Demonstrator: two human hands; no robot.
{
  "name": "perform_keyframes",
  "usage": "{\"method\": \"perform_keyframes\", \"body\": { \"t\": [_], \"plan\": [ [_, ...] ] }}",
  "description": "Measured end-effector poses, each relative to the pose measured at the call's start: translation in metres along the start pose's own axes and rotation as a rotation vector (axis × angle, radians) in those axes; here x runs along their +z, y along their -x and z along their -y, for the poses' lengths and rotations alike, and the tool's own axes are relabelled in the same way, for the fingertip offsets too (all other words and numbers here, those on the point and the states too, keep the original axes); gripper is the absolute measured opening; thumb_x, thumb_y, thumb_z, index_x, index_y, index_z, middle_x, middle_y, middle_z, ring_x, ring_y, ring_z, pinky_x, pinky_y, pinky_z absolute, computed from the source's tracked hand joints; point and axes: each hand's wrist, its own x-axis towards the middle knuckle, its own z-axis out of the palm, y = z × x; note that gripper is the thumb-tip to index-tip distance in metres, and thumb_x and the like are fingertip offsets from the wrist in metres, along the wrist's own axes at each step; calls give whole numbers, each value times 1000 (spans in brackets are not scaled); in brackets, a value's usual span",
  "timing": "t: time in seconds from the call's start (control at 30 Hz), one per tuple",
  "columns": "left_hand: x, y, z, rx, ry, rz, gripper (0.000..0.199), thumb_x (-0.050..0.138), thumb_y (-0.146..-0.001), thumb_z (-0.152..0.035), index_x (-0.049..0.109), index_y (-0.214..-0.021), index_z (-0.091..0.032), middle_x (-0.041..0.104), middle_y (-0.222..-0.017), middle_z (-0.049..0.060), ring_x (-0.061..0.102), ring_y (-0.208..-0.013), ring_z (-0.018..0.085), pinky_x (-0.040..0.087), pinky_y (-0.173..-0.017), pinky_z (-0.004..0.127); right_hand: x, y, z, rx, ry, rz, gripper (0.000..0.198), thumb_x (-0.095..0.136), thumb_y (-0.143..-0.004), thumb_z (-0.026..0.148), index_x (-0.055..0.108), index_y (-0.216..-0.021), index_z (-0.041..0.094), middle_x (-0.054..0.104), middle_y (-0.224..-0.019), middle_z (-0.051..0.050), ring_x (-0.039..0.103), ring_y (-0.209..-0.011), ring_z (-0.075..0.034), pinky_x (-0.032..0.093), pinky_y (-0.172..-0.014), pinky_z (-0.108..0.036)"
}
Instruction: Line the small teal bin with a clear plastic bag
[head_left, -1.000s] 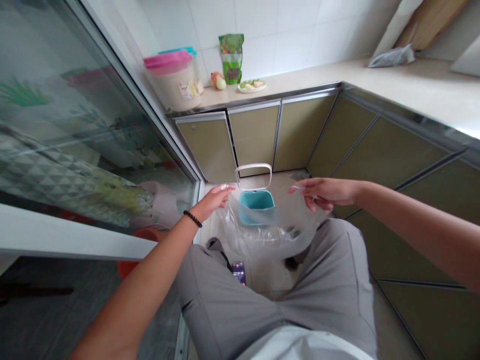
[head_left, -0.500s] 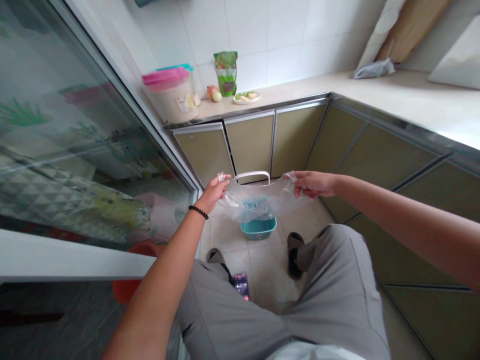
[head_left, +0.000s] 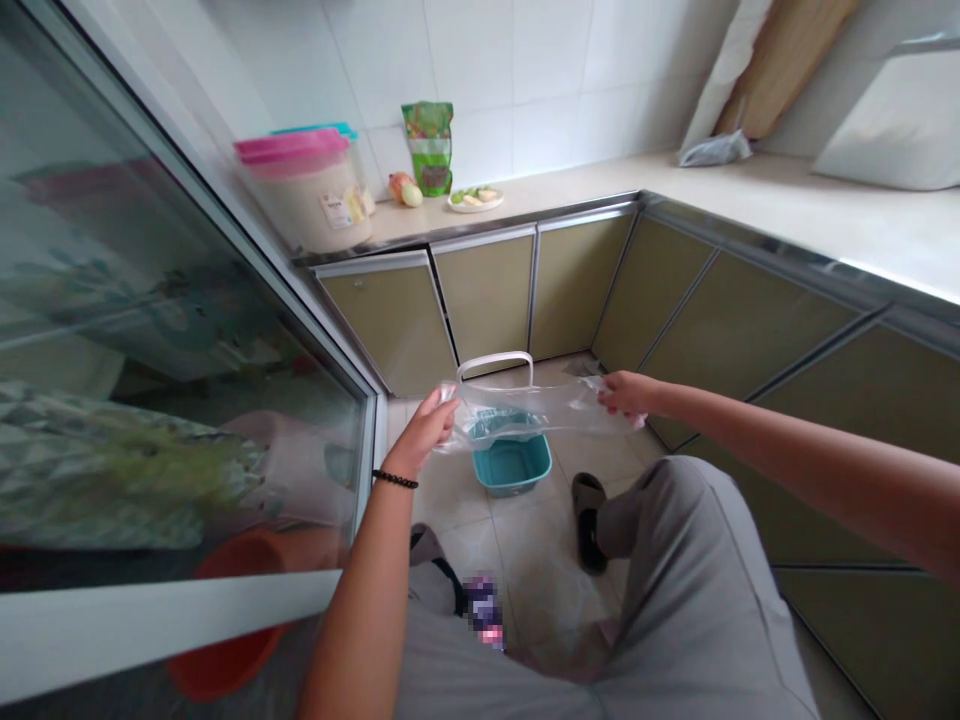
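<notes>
Head view: a clear bag is stretched sideways between the person's two hands, above a blue bin on the tiled floor. The left hand grips one end, its thumb laid over curled fingers with a crumple of film showing past them. The right hand grips the other end, fingers bent around the gathered film. Between them the bag hangs in a shallow band, crossing in front of the bin's far part, which shows through it; the near part is uncovered. Whether bag and bin touch cannot be told. A white hoop stands upright behind the bin, partly hidden by the bag. A dark bracelet circles the left wrist.

The right shoe is on the floor near the bin, to its right; a pixelated patch lies nearer the person. On the counter beyond, from left to right, are a tub with a pink lid, onions, a green pouch standing upright and a plate of cut food.
</notes>
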Motion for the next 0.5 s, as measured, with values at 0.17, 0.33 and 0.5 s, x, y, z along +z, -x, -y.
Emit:
{"method": "perform_keyframes", "body": {
  "t": [0.17, 0.33, 0.5],
  "plan": [
    [-10, 2, 10, -25, 90, 147, 71, 76, -85, -52, 49, -139, -16, 29, -62, -14, 20, -46, 3, 9, -48, 16, -11, 28, 17, -291, 365, -441, 43, 73, -90, 41, 67, -127, 20, 72, -121, -15, 68, -110, -31, 56, -91, -39],
    [-18, -3, 11, -61, 199, 242, 73, 76, -87, -52, 45, -144, -18, 30, -63, -13, 20, -47, 4, 9, -49, 16, 23, 50, 77, -777, 249, -315, 32, 53, -101, 32, 74, -123, 23, 72, -130, -11, 65, -122, -26, 49, -108, -38],
    [-22, -10, 16, -106, 258, 275, 71, 74, -89, -50, 44, -146, -18, 30, -62, -13, 19, -46, 4, 9, -48, 16, 104, -13, 144, -805, 158, 135, 38, 49, -100, 20, 79, -122, 23, 78, -122, -5, 72, -110, -22, 51, -101, -31]
  ]
}}
